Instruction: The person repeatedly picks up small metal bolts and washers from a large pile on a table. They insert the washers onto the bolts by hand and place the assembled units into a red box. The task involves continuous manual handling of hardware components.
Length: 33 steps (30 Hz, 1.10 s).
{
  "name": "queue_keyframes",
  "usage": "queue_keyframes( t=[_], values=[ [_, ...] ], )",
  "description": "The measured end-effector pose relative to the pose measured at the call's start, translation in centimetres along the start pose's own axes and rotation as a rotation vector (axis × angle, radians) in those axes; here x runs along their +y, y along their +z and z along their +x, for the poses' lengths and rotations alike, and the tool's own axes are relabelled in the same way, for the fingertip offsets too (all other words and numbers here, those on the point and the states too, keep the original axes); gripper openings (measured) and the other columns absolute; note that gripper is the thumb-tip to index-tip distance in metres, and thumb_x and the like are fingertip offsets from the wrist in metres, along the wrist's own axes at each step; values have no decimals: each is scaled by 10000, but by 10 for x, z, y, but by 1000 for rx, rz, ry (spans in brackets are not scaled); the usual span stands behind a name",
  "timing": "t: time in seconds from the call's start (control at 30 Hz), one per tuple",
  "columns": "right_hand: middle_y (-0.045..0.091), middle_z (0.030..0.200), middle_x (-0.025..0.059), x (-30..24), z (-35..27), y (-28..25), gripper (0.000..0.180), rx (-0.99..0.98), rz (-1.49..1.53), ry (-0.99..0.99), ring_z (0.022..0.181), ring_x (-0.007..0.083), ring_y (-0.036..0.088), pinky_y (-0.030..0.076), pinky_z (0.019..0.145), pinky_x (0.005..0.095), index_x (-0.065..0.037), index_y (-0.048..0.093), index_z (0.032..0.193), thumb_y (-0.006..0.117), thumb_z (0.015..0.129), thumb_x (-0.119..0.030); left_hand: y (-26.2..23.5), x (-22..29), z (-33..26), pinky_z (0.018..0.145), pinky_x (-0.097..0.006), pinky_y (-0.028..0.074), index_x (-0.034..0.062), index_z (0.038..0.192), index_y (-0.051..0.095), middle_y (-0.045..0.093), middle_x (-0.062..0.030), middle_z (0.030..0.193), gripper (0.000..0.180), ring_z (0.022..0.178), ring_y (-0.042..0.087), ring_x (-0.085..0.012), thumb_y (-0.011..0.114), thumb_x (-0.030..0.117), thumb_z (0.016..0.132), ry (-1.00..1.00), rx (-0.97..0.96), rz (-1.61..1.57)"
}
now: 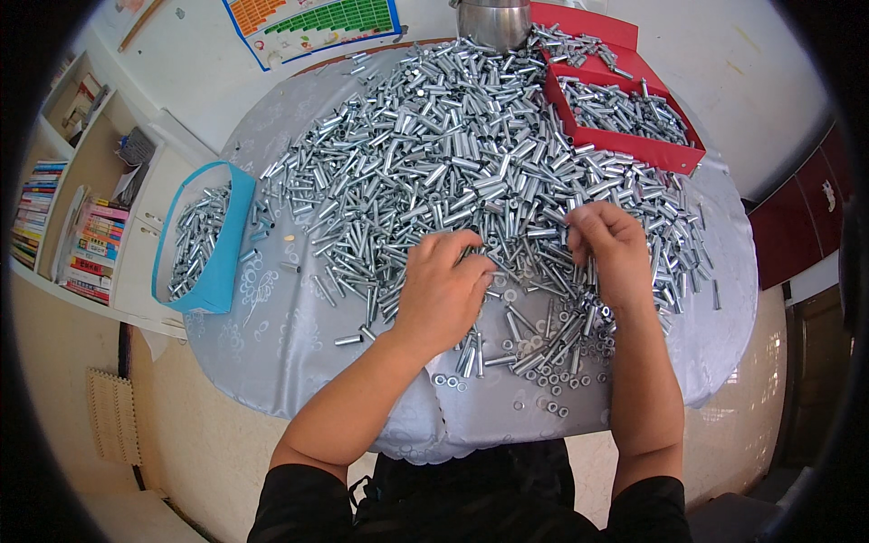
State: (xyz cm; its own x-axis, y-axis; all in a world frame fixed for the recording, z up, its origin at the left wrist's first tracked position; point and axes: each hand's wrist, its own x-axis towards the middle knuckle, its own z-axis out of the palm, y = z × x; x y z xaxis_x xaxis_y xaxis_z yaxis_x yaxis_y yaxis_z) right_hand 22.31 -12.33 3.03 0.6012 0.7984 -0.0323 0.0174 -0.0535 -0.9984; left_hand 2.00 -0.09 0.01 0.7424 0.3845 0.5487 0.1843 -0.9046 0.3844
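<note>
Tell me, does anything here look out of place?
A thin metal piece lies alone at far right, and a few small rings sit in front, apart from the pile. A yellowish bit on the left looks odd amid silver.

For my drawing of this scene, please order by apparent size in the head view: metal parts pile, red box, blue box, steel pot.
1. Metal parts pile
2. Red box and blue box: too alike to rank
3. Steel pot, cut off at top

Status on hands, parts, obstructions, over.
Left hand, right hand curled over metal parts; grips unclear. Parts heaped across table. Loose washers nearby; no evident obstruction.
</note>
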Motion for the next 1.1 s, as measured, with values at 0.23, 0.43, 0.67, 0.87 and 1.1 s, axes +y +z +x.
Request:
queue_keyframes(
  t=[0.23, 0.43, 0.67, 0.87, 1.1],
  values=[
    [621, 690, 90, -2, -21, 14, 215, -632, -626, -398, 619, 248, 605, 473, 584, 362, -42, 674, 927, 743, 753, -146, -9, -4, 4, 719, -321, 471, 41, 962, 678, 650, -86, 950, 126, 828, 596, -226, 673, 49, 836, -110, 236, -231],
    [630, 796, 79, -8, -29, 22, 292, -767, -849, -353, 744, 273, 636, 487, 651, 384, -68, 670, 966, 771, 724, -196, -5, 1, 1, 659, -249, 510, 13, 1231, 580, 609, -56, 963, 294, 808, 670, -156, 578, 47, 940, -440, 271, -774],
    [648, 880, 106, 2, -23, 19, 230, -745, -714, -436, 816, 301, 642, 500, 721, 382, -49, 658, 978, 721, 781, -148, -5, 0, 2, 696, -266, 537, -7, 1310, 472, 594, -60, 954, 343, 829, 683, -172, 511, 53, 975, -501, 247, -1061],
    [649, 962, 134, -9, -23, 25, 198, -538, -553, -189, 894, 319, 638, 500, 787, 376, -38, 644, 1016, 669, 827, -92, -12, 3, 0, 707, -219, 485, 10, 1146, 520, 677, -73, 869, 207, 794, 633, -113, 553, 27, 943, -488, 167, -963],
    [638, 944, 151, 1, -18, 27, 271, -415, -544, -486, 830, 332, 640, 508, 780, 381, -28, 646, 1082, 666, 812, -32, -2, 0, -1, 716, -259, 536, 0, 1074, 540, 656, -88, 959, 148, 833, 656, -136, 576, 4, 930, -485, 219, -1096]
  ],
)
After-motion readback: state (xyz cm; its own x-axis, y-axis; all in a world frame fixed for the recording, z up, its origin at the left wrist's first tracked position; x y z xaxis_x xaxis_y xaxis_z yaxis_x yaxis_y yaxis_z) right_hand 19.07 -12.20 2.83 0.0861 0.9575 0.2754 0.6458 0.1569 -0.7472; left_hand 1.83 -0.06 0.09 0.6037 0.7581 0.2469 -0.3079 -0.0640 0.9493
